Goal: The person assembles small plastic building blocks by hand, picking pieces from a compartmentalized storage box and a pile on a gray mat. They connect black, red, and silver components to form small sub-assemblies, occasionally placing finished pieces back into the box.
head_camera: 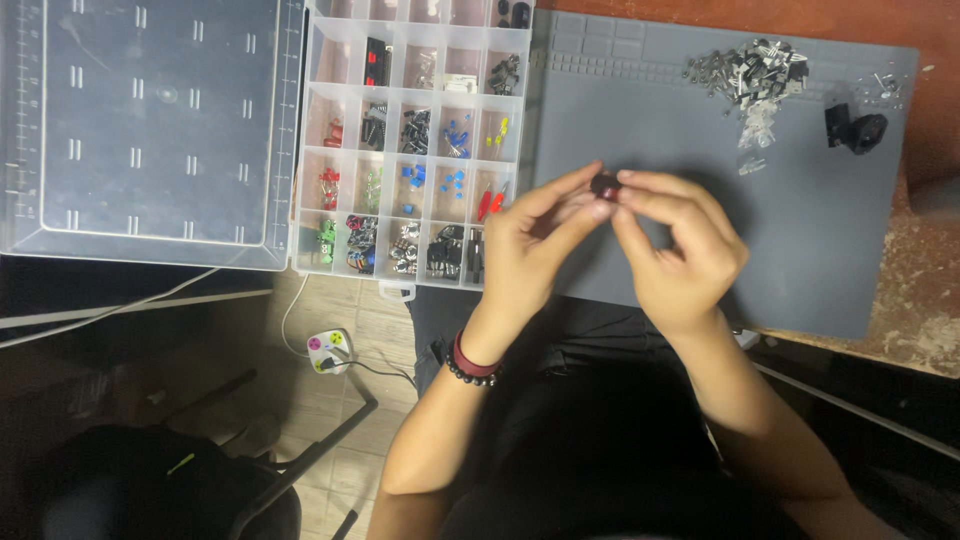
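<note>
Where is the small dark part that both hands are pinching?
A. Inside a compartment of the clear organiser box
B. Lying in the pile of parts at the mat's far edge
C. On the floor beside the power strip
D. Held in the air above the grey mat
D: the left hand and right hand pinch the small dark part between fingertips over the grey mat.
</note>
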